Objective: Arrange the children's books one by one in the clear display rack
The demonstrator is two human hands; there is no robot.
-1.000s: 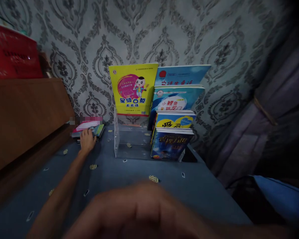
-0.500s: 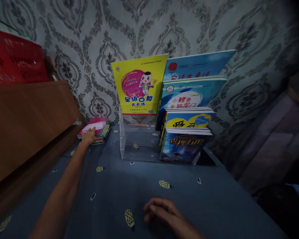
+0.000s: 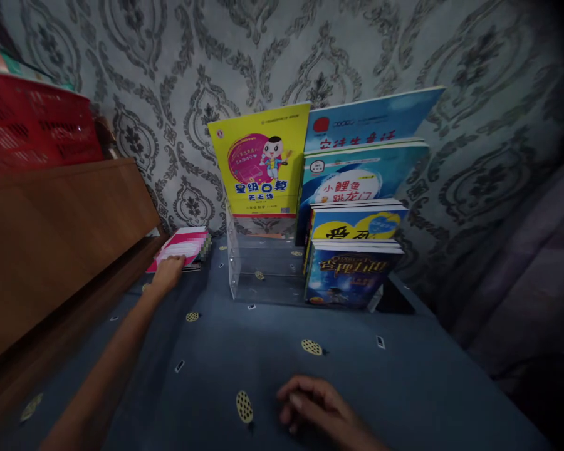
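My left hand (image 3: 170, 269) reaches to a small stack at the back left and grips the near edge of a pink book (image 3: 181, 240). The book lies at a slant on top of other books (image 3: 205, 250), which it partly covers. The ends of the left fingers are hard to make out against the cover. My right hand (image 3: 310, 401) rests above the cloth near the front, loosely curled, with a gap between thumb and fingers and nothing held.
A clear acrylic book rack (image 3: 263, 285) stands mid-table. It holds a yellow workbook (image 3: 267, 163) and, at right, several storybooks (image 3: 352, 275). A red basket (image 3: 42, 125) sits on a brown wooden cabinet (image 3: 66, 225) at left. Patterned wallpaper is behind; patterned blue cloth (image 3: 207, 382) covers the table.
My left hand has drawn back slightly from the top of the pink book to its near edge, and the book has turned on the stack. My right hand has barely moved. The view shifted slightly.
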